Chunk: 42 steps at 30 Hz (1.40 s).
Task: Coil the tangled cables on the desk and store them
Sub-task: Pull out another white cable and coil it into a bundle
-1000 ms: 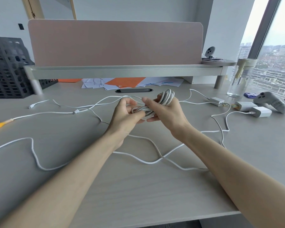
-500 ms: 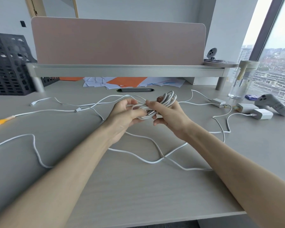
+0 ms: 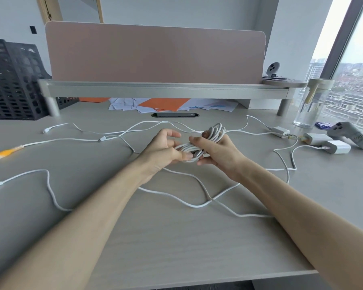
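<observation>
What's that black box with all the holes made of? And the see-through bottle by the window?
The black crate looks like moulded plastic with a dull finish, because its holes sit in neat, even rows. The bottle is clear and smooth, so it is glass or hard plastic; the picture can't settle which. Its pale lid looks like plastic.

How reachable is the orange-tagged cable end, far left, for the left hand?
Probably yes. Only bare desk and loose cables lie between the left hand and the orange-tagged cable end. It pinches the coiled cable, which the right hand also grips, so it must let go first.
</observation>
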{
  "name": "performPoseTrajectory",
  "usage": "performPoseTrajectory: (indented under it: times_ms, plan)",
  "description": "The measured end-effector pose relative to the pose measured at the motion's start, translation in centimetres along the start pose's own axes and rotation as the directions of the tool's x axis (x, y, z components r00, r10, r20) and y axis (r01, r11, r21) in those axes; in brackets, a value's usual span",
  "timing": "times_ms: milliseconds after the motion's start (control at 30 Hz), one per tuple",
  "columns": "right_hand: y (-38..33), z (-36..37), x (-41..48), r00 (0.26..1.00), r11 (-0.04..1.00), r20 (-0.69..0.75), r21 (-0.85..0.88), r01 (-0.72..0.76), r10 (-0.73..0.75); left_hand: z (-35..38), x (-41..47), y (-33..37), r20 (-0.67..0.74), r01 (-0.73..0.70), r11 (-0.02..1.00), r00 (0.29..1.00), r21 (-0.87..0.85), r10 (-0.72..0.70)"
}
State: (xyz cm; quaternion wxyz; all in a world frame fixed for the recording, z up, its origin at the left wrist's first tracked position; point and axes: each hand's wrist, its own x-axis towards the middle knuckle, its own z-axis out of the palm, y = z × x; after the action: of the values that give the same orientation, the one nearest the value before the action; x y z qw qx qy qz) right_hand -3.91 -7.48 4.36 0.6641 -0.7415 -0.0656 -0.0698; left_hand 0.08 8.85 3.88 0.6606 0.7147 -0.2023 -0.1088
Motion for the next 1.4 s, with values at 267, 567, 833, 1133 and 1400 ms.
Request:
performPoseTrajectory:
  times_ms: [267, 567, 833, 1133, 1400]
  plan:
    - [-0.1, 0.6, 0.4, 0.998, 1.0, -0.06, -0.03, 0.004, -0.005, -0.3, -0.1, 0.4, 0.027, -0.046, 0.999, 0.999, -0.001, 0.046]
    - [-0.4, 0.8, 0.0, 0.992, 0.994, -0.07, -0.047, 0.102, -0.106, 0.5, 0.2, 0.4, 0.054, 0.068, 0.937, 0.997, -0.344, -0.053]
    - [-0.5, 1.1, 0.0, 0.994, 0.995, -0.057, -0.039, 0.09, -0.092, 0.7, 0.1, 0.5, -0.025, 0.034, 0.996, 0.999, -0.08, -0.036]
    - [-0.7, 1.0, -0.3, 0.994, 0.995, -0.04, 0.001, 0.104, -0.104, 0.4, -0.4, 0.8, -0.012, -0.006, 0.992, 1.0, -0.128, 0.005]
    - [-0.2, 1.2, -0.1, 0.99, 0.991, -0.043, 0.024, 0.135, -0.134, 0.6, -0.3, 0.5, 0.069, 0.062, 0.931, 0.997, -0.358, -0.04]
